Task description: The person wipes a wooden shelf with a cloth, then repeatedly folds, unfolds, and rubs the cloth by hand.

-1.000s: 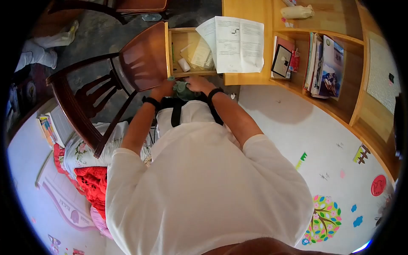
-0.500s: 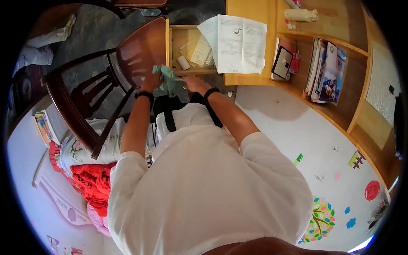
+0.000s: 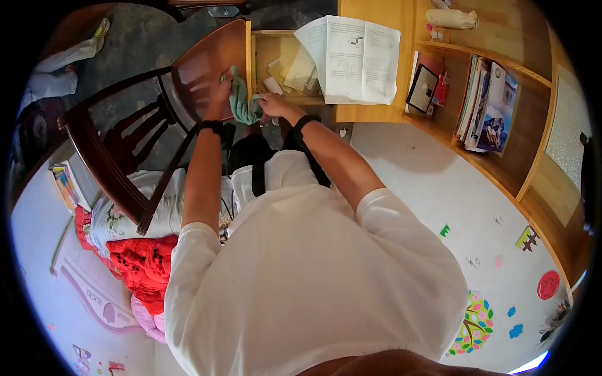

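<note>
A pale green cloth (image 3: 239, 100) hangs bunched and twisted between my two hands, beside the open wooden drawer (image 3: 248, 59). My left hand (image 3: 219, 91) grips its left end over the seat of the brown chair (image 3: 207, 53). My right hand (image 3: 279, 106) is closed on the cloth's other end, close to the drawer's near corner. Both wrists carry black bands. Inside the drawer lie papers (image 3: 301, 70) and a small white object (image 3: 273, 86). Some of my fingers are hidden by the cloth and by the backs of my hands.
Printed sheets (image 3: 360, 59) lie on the wooden desk (image 3: 367, 113), partly over the drawer. Shelves to the right hold books (image 3: 495, 106) and a cream pouch (image 3: 453, 19). A bed with a red cover (image 3: 141, 263) stands at left; another person's leg (image 3: 56, 83) shows at upper left.
The cloth has gone from a loose bundle to a longer, drooping twist. My left hand has moved up toward the chair seat, and my right hand slightly up toward the drawer.
</note>
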Demonstrator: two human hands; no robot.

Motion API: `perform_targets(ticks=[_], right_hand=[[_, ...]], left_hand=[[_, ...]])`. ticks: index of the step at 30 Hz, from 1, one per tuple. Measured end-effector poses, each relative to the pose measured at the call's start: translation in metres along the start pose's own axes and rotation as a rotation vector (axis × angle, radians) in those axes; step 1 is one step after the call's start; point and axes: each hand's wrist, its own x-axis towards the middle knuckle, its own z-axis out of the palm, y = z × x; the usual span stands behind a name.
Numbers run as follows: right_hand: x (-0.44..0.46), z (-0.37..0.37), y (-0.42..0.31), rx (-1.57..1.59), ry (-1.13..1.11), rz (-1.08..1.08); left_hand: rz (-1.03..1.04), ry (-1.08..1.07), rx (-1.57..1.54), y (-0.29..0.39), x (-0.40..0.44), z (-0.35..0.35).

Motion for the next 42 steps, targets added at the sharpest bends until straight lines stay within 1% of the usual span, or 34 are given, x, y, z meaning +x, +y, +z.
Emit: perform_targets(ticks=[2,3,4,5,6,7,8,9,10,11,12,13,15,16,17,19,20,21,22,23,25,27,28,31,32,33,35,37,38,39,40,41,42], right_hand=[[0.005,0.001,-0.003,0.020,-0.017,0.067],[0.009,0.005,0.006,0.019,-0.017,0.072],[0.008,0.011,0.011,-0.006,-0.069,-0.086],[0.009,0.011,0.016,-0.021,-0.096,-0.165],[0.002,0.010,0.007,-0.034,-0.123,-0.244],[-0.035,-0.003,-0.043,0.229,-0.242,-0.074],[-0.059,-0.011,-0.075,0.495,-0.355,0.104],[-0.062,-0.015,-0.080,0.495,-0.349,0.110],[-0.064,-0.017,-0.083,0.627,-0.203,0.055],[-0.065,-0.019,-0.085,0.756,-0.055,-0.003],[-0.054,-0.026,-0.073,0.834,0.015,-0.059],[-0.048,-0.030,-0.070,0.831,0.016,-0.062],[-0.037,-0.033,-0.068,0.840,0.387,-0.052],[-0.030,-0.032,-0.065,0.724,0.453,-0.054],[-0.019,-0.028,-0.058,0.730,0.453,-0.049],[0.010,-0.012,-0.017,0.337,0.485,-0.058],[0.015,-0.004,0.000,0.340,0.488,-0.055],[0.021,0.001,0.015,0.229,0.461,0.030],[0.024,-0.001,0.014,0.116,0.432,0.113],[0.027,-0.001,0.013,0.112,0.434,0.108],[0.029,-0.002,0.013,0.069,0.470,0.153],[0.038,-0.009,0.017,0.077,0.484,0.190],[0.040,-0.018,0.009,0.066,0.498,0.089],[0.045,-0.041,-0.037,0.329,0.588,-0.080],[0.040,-0.054,-0.069,0.464,0.580,0.006],[0.062,-0.060,-0.065,0.280,0.681,-0.042],[0.086,-0.073,-0.066,0.099,0.767,-0.085],[0.086,-0.095,-0.082,-0.001,0.659,-0.290],[0.088,-0.100,-0.085,0.004,0.659,-0.287],[0.093,-0.104,-0.083,-0.027,0.657,-0.218],[0.095,-0.106,-0.080,-0.057,0.653,-0.147],[0.095,-0.106,-0.076,-0.051,0.651,-0.142],[0.096,-0.104,-0.070,-0.119,0.626,-0.111]], left_hand=[[0.040,-0.040,0.016,0.016,0.009,0.009],[0.038,-0.042,0.013,0.028,0.002,0.015],[0.037,-0.023,0.151,0.037,-0.007,0.021],[0.036,-0.004,0.289,0.046,-0.014,0.024],[0.036,-0.002,0.286,0.043,-0.012,0.022],[0.003,-0.124,0.288,0.034,-0.008,0.019],[-0.031,-0.252,0.289,0.020,-0.005,0.017],[-0.031,-0.260,0.285,-0.004,0.002,0.018],[-0.143,-0.337,-0.097,-0.035,0.012,0.019],[-0.255,-0.406,-0.479,-0.050,0.017,0.018],[-0.238,-0.412,-0.539,-0.024,-0.009,0.012],[-0.223,-0.420,-0.599,0.005,-0.037,0.005],[0.000,-0.222,-0.271,0.038,-0.051,0.004],[0.018,-0.273,-0.201,0.050,-0.055,0.003],[0.012,-0.275,-0.198,0.043,-0.052,0.007],[0.421,-0.294,0.130,0.014,-0.042,0.020],[0.465,-0.291,0.289,0.012,-0.044,0.022],[0.469,-0.291,0.290,0.013,-0.051,0.024],[0.473,-0.280,0.263,0.013,-0.061,0.024],[0.477,-0.269,0.237,0.014,-0.066,0.024],[0.509,-0.293,0.290,0.017,-0.068,0.020],[0.550,-0.417,0.274,0.022,-0.072,0.014],[0.542,-0.419,0.274,0.028,-0.070,0.012],[0.556,-0.384,0.339,0.046,-0.052,0.008],[0.554,-0.344,0.337,0.051,-0.035,0.009],[0.551,-0.300,0.334,0.058,-0.019,0.010],[0.509,-0.295,0.386,0.082,0.009,0.009],[0.478,-0.301,0.441,0.093,0.039,0.015],[0.516,-0.273,0.486,0.097,0.055,0.020],[0.554,-0.245,0.531,0.103,0.062,0.022],[0.549,-0.250,0.533,0.105,0.064,0.023],[0.513,-0.272,0.639,0.108,0.066,0.024],[0.478,-0.294,0.745,0.109,0.068,0.024]])
